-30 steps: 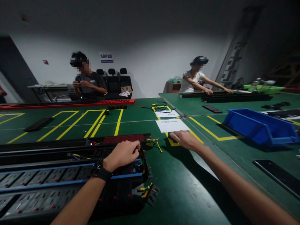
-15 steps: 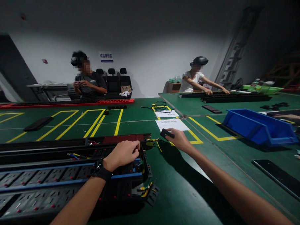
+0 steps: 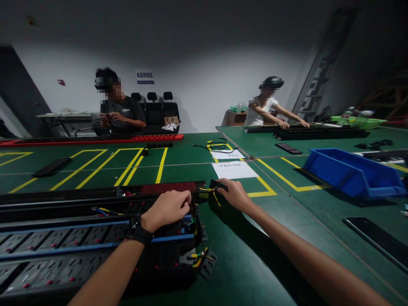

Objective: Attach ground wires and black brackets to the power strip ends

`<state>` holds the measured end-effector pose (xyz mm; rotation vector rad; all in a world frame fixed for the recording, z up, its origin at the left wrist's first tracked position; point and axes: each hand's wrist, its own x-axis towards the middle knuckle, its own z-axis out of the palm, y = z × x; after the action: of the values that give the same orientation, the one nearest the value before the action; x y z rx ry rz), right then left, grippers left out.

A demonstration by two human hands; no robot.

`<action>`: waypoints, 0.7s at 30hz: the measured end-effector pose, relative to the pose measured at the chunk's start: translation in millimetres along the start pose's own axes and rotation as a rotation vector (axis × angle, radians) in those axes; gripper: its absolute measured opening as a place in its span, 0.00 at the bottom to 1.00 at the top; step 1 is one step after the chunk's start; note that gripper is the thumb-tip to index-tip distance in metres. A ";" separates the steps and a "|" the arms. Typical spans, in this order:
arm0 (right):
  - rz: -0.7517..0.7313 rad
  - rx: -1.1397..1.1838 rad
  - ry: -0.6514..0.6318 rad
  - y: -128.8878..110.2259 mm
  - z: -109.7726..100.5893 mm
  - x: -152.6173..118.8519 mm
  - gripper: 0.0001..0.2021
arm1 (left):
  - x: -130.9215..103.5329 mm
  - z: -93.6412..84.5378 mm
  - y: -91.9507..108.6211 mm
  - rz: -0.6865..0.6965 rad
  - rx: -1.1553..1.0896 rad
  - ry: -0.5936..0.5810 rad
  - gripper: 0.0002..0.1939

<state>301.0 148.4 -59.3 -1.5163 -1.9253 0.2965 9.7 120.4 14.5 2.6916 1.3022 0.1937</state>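
Presently, your right hand (image 3: 236, 195) pinches a small black piece (image 3: 219, 185) beside yellow wires (image 3: 217, 199). Your left hand (image 3: 167, 209) lies curled over black strips (image 3: 82, 237), grip indeterminable.

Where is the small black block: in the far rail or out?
Out: the small black block is in the right hand, just beyond the end of the far rail, by the yellow wires.

Black watch (image 3: 137, 230) on left wrist (image 3: 148, 224)

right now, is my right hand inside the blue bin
No, the right hand holds a small black piece near the yellow wires, away from the blue bin.
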 end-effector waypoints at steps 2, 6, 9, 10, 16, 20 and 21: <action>0.000 -0.005 -0.005 -2.1 0.3 -0.5 0.17 | -0.2 -0.3 -0.2 0.000 0.000 0.002 0.10; -0.009 -0.008 -0.023 -5.9 -0.9 -1.7 0.17 | -1.0 -0.7 -0.1 0.000 -0.004 0.006 0.10; -0.021 -0.004 -0.048 -8.5 -3.6 -2.5 0.17 | -1.1 -0.6 0.5 -0.005 -0.011 0.008 0.09; -0.028 0.000 -0.060 -9.3 -4.8 -2.7 0.17 | -1.1 -0.5 0.7 -0.006 -0.013 0.009 0.09; -0.092 0.038 -0.142 -13.5 -3.8 -5.5 0.12 | -1.1 -0.3 1.9 -0.010 -0.019 0.011 0.09; -0.024 -0.020 0.017 -17.5 15.7 -12.6 0.10 | -1.8 -1.3 2.9 -0.012 -0.021 0.009 0.09; -0.011 -0.041 0.060 -18.7 21.2 -14.8 0.09 | -2.0 -1.5 3.1 -0.012 -0.021 0.009 0.09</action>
<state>275.0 133.6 -70.3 -1.5236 -1.9028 0.2061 10.6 117.0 16.4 2.6683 1.3105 0.2174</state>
